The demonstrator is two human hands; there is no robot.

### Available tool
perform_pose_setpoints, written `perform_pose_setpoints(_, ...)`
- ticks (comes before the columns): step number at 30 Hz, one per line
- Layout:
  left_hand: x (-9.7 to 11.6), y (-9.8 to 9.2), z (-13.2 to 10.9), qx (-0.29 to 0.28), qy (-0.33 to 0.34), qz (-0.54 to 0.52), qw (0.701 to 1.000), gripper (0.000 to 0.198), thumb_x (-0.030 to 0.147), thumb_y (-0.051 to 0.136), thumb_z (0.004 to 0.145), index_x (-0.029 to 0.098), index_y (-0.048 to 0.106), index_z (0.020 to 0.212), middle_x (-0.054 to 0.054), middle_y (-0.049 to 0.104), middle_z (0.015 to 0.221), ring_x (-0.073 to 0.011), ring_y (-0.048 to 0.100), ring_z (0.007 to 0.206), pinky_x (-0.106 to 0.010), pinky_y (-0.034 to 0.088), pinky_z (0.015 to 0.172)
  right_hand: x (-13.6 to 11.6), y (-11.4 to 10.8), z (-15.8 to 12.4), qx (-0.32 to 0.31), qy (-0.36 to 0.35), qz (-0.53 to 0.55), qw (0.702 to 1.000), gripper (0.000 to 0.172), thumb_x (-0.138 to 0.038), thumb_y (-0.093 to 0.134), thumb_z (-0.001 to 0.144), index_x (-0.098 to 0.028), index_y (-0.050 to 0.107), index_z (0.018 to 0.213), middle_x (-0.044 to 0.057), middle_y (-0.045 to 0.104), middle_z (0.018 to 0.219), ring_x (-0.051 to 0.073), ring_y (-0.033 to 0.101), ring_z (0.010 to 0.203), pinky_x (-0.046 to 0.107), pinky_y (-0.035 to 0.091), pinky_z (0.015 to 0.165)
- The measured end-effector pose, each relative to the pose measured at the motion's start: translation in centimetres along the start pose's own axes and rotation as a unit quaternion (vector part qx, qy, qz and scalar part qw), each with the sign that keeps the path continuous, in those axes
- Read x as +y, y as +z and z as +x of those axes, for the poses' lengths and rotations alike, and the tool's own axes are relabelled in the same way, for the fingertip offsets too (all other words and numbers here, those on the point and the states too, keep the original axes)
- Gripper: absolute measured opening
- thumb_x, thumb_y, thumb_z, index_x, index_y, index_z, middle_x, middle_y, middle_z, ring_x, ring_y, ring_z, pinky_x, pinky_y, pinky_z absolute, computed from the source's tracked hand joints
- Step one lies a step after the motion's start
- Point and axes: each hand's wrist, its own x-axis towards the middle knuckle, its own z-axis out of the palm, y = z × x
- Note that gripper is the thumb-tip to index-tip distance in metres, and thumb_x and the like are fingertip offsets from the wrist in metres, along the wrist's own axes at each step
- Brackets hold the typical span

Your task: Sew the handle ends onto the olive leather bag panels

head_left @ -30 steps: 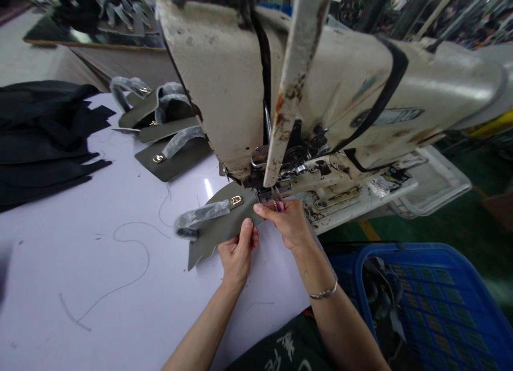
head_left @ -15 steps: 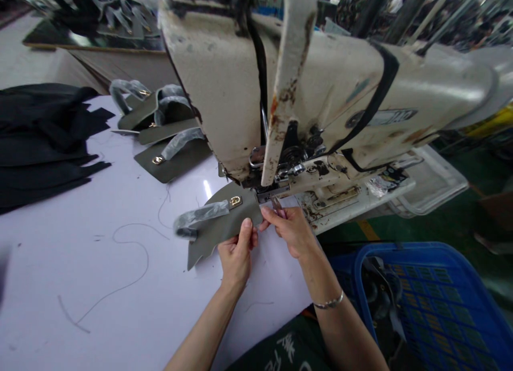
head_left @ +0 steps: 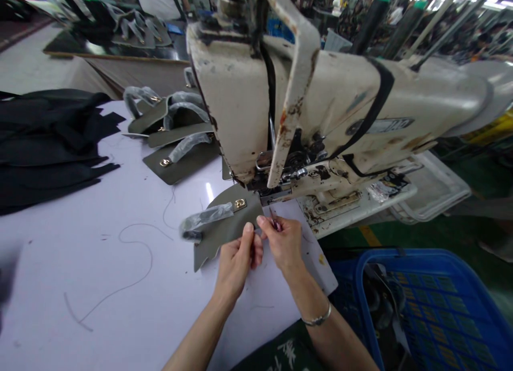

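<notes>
A grey-green bag panel lies at the sewing machine, its upper right edge beside the presser foot. The panel carries a plastic-wrapped handle and a gold buckle. My left hand is closed on the panel's near edge, thumb on top and fingers curled under. Close beside it, my right hand is closed around small thread snips, whose points stick up past the fingers. Its thumb and forefinger meet at the panel's right corner; whether they pinch the panel I cannot tell.
Similar panels with wrapped handles lie behind on the white table. Black fabric pieces are stacked at left, and a loose thread curves across the tabletop. A blue basket holding dark pieces stands at lower right.
The camera view has shifted, so the scene sits slightly farther right. My right hand has drawn a little nearer to me and closer to my left hand, which still holds the panel.
</notes>
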Motion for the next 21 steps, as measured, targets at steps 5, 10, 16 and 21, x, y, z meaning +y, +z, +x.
perform_pose_setpoints(5, 1.4, -5.1, -2.7, 0.123, 0.27, 0.309, 0.903, 0.031, 0.038, 0.055, 0.101, 0.021, 0.074, 0.083, -0.007, 0.075, 0.086, -0.0212, 0.071, 0.077, -0.033, 0.057, 0.078, 1.3, 0.8, 0.4, 0.014, 0.065, 0.143, 0.987, 0.046, -0.048, 0.08, 0.076, -0.018, 0.059, 0.047, -0.001, 0.052, 0.047, 0.011, 0.043, 0.049, 0.027, 0.033, 0.054)
perform_pose_setpoints(10, 2.2, -6.8, 2.4, 0.065, 0.32, 0.475, 0.817, 0.05, 0.037, 0.043, 0.106, 0.018, 0.049, 0.152, -0.015, 0.055, 0.153, -0.0322, 0.039, 0.151, -0.056, 0.029, 0.125, 0.7, 0.9, 0.5, -0.005, 0.121, 0.226, 0.966, 0.047, -0.048, 0.084, 0.068, -0.017, 0.057, 0.044, -0.005, 0.039, 0.043, 0.006, 0.025, 0.045, 0.027, 0.02, 0.05)
perform_pose_setpoints(16, 6.5, -5.7, 7.4, -0.003, 0.342, 0.542, 0.768, 0.046, 0.053, 0.048, 0.102, 0.024, 0.066, 0.132, -0.01, 0.065, 0.137, -0.0318, 0.05, 0.135, -0.051, 0.04, 0.115, 0.8, 0.9, 0.7, -0.005, 0.132, 0.248, 0.96, 0.045, -0.046, 0.085, 0.063, -0.016, 0.057, 0.042, -0.004, 0.042, 0.044, 0.006, 0.025, 0.046, 0.028, 0.018, 0.051)
perform_pose_setpoints(21, 8.2, -5.5, 8.5, -0.015, 0.342, 0.592, 0.73, 0.043, 0.059, 0.05, 0.099, 0.023, 0.074, 0.096, -0.011, 0.071, 0.102, -0.0327, 0.057, 0.11, -0.05, 0.043, 0.1, 1.2, 1.0, 0.8, -0.007, 0.13, 0.256, 0.958, 0.045, -0.045, 0.084, 0.065, -0.017, 0.056, 0.043, -0.003, 0.045, 0.046, 0.007, 0.028, 0.048, 0.028, 0.022, 0.053)
